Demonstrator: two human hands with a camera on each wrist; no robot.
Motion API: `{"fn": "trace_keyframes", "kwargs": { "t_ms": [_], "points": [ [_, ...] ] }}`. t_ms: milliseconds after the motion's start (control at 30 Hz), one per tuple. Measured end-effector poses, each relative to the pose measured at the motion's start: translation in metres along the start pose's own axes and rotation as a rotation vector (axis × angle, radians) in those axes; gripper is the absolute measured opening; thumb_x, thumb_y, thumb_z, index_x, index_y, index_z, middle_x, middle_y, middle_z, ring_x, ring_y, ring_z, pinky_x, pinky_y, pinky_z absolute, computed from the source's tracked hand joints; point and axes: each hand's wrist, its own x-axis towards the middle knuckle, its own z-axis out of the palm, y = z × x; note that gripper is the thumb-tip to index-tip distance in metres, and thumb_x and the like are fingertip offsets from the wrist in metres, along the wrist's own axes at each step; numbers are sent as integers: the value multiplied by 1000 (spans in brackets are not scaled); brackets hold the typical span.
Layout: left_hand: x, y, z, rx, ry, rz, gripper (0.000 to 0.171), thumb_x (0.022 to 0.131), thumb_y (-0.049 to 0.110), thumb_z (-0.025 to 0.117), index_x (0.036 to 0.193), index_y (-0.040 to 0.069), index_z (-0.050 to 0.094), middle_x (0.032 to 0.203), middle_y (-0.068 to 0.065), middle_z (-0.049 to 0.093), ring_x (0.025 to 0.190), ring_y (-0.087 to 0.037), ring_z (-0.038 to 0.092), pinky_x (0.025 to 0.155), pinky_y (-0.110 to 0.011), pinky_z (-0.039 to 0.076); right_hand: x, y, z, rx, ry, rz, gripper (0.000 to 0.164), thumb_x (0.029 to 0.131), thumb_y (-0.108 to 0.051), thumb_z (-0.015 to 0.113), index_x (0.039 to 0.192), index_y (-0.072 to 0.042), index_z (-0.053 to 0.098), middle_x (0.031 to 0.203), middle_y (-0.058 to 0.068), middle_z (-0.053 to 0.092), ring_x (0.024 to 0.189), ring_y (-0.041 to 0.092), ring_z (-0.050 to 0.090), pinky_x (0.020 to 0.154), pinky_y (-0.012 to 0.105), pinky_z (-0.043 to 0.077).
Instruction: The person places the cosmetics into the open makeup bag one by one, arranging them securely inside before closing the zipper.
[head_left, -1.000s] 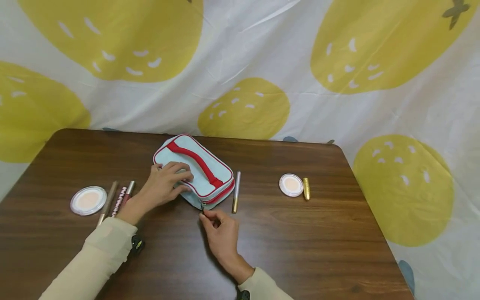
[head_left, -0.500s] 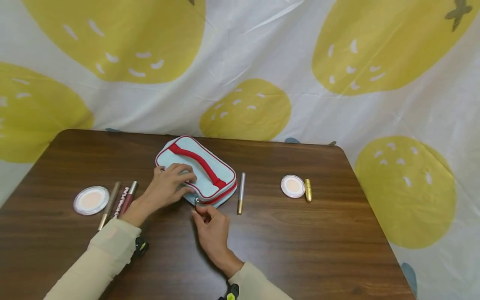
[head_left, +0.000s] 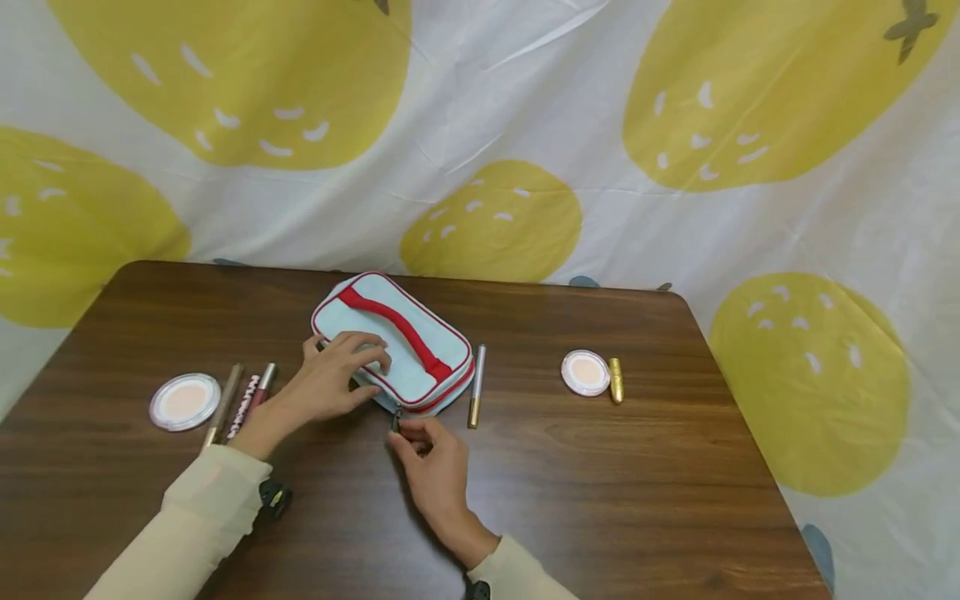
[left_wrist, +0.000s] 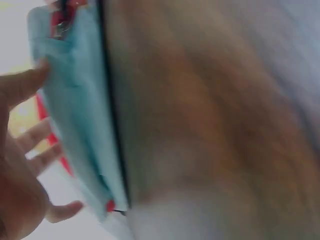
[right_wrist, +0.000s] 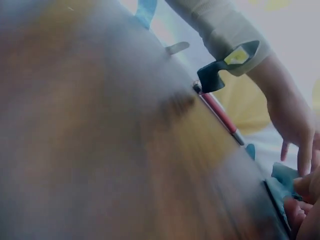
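A pale blue cosmetic pouch [head_left: 420, 367] with red piping and a red handle [head_left: 393, 325] lies on the table, lid side up. My left hand [head_left: 333, 375] rests against its near side, thumb at the side wall and spread, bent fingers over the lid. In the left wrist view, the spread fingers of the left hand [left_wrist: 22, 165] touch the blue fabric. At the pouch's front corner my right hand [head_left: 435, 467] pinches the dark zipper pull [head_left: 397, 417] between thumb and forefinger. A red zipper strip shows along the right end.
Right of the pouch lies a silver and gold tube [head_left: 477, 387]. Farther right are a round compact [head_left: 585, 372] and a gold lipstick [head_left: 616, 381]. Another compact [head_left: 184, 402], a brown tube [head_left: 225, 400], a patterned tube [head_left: 243, 405] and a dark red tube [head_left: 263, 383] lie by the left forearm.
The zipper pull, pinched by my right hand, has moved left round the pouch's front corner, then slightly toward the front. My left hand stays on the pouch.
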Motion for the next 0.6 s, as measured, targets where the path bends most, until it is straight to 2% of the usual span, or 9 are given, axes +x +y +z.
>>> {"fn": "trace_keyframes", "kwargs": {
  "t_ms": [67, 133, 233, 300, 400, 500, 600],
  "points": [
    [2, 11, -1, -51, -13, -39, 24, 78, 6, 69, 95, 21, 59, 126, -8, 52, 121, -32, 42, 82, -68, 25, -3, 1, -8, -4, -26, 16, 13, 83, -14, 74, 94, -7, 71, 80, -2, 71, 65, 6, 61, 58, 22, 50],
    [6, 26, 0, -76, 3, -95, 21, 79, 6, 64, 93, 19, 57, 125, -10, 51, 119, -37, 41, 78, -66, 28, -6, 2, -15, -5, -41, 31, 13, 86, -15, 72, 98, -9, 70, 81, -3, 71, 65, 6, 62, 58, 21, 50],
    [12, 50, 6, -35, 68, -192, 13, 85, 20, 66, 94, 15, 58, 123, -14, 49, 115, -42, 41, 73, -65, 32, -10, 3, -27, 12, -45, 41, 14, 89, -12, 68, 103, -8, 69, 82, -1, 71, 65, 10, 63, 55, 21, 49],
    [16, 63, 13, 24, 105, -250, 27, 86, 35, 68, 96, 12, 59, 122, -17, 49, 114, -43, 41, 73, -67, 32, -11, 4, -34, 12, -37, 43, 13, 90, -8, 66, 103, -6, 68, 82, 0, 71, 64, 13, 64, 55, 21, 48],
    [21, 78, 25, 116, 119, -313, 48, 79, 47, 74, 100, 7, 59, 121, -22, 47, 111, -44, 41, 74, -71, 34, -8, 5, -45, 27, -9, 61, 12, 91, -4, 63, 103, -1, 66, 82, 6, 71, 65, 21, 65, 55, 20, 47],
    [26, 87, 36, 178, 105, -335, 54, 76, 45, 78, 104, 3, 58, 120, -27, 46, 109, -47, 41, 75, -76, 32, -4, -1, -58, 44, 39, 78, 11, 91, 0, 61, 101, 3, 65, 81, 13, 70, 65, 31, 64, 56, 20, 47],
    [29, 94, 44, 200, 110, -315, 46, 78, 35, 79, 104, 2, 60, 118, -28, 46, 108, -48, 42, 77, -79, 29, 1, -9, -72, 61, 98, 71, 11, 91, 4, 60, 100, 8, 64, 79, 20, 69, 64, 39, 63, 56, 21, 49]
  ]
}}
